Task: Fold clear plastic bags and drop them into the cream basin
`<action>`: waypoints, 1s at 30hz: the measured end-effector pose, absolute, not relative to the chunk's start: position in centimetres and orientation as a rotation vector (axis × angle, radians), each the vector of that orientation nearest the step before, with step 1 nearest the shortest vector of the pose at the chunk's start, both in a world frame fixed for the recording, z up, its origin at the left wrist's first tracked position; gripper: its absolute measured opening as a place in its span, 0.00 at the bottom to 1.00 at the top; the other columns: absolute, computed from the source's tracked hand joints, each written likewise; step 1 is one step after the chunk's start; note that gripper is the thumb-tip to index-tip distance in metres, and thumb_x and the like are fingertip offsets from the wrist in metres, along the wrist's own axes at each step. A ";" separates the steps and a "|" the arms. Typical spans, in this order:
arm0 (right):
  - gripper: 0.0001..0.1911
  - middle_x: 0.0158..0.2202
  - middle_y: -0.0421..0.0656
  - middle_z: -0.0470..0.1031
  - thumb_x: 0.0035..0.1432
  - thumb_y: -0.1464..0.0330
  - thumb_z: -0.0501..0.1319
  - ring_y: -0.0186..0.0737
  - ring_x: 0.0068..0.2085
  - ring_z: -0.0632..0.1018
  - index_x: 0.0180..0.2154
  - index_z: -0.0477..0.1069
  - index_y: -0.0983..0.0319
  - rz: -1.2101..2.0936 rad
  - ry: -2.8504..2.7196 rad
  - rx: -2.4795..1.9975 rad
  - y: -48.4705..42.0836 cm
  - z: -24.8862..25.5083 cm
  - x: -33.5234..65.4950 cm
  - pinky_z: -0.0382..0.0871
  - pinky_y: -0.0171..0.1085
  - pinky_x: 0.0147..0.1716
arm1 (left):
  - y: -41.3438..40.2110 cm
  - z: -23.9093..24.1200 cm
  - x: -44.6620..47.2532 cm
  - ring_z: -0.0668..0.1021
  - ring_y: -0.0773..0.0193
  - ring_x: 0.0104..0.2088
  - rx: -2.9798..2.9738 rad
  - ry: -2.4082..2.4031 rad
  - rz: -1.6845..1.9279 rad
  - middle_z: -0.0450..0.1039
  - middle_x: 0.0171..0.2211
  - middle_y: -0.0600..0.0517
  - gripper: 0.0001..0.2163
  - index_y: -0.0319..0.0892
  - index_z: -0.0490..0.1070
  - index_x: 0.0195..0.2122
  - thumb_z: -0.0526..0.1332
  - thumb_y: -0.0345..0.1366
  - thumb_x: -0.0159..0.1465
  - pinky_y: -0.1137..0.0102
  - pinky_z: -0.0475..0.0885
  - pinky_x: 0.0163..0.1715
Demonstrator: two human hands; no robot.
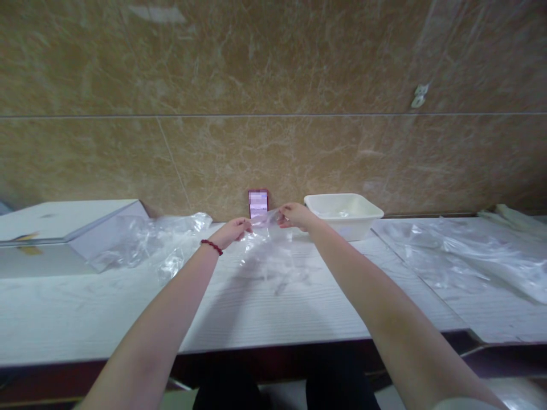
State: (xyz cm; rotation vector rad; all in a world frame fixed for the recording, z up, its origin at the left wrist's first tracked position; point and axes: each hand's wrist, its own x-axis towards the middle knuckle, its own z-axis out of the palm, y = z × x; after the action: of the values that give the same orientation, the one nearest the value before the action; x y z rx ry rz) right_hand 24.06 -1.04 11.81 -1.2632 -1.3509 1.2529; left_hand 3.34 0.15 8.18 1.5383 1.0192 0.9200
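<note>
Between my hands hangs a clear plastic bag [268, 242], its top edge pinched at both sides above the white table. My left hand [237, 228], with a dark red bead bracelet [212, 246] at the wrist, has its fingers closed on the bag's left side. On the other side, my right hand [294, 216] grips the bag's upper right part between thumb and fingers. Just behind the bag a phone [258, 200] with a lit screen leans against the wall, its lower part partly covered by the plastic. Whether anything is inside the bag I cannot tell.
Right of my hands stands a white plastic basin [346, 213] with something clear in it. A white box [77, 233] is at the left, beside a heap of clear plastic bags [171, 242]. More plastic sheeting [474, 250] lies at the right. A marble-patterned wall [273, 154] closes off the back.
</note>
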 end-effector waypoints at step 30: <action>0.21 0.48 0.45 0.64 0.54 0.55 0.45 0.45 0.50 0.62 0.46 0.63 0.55 0.279 -2.542 -1.380 -13.2 1.8 25.3 0.43 0.56 0.48 | -9.6 2.3 0.9 0.68 0.59 0.44 2.823 1.108 0.257 0.69 0.41 0.52 0.11 0.47 0.69 0.36 0.53 0.43 0.55 0.54 0.49 0.49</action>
State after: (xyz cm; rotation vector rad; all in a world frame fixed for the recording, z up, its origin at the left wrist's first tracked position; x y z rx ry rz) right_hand 25.34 -13.18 1.80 -1.3802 -2.5423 0.2793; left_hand 0.85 -9.59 2.32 2.8234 1.1078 0.2567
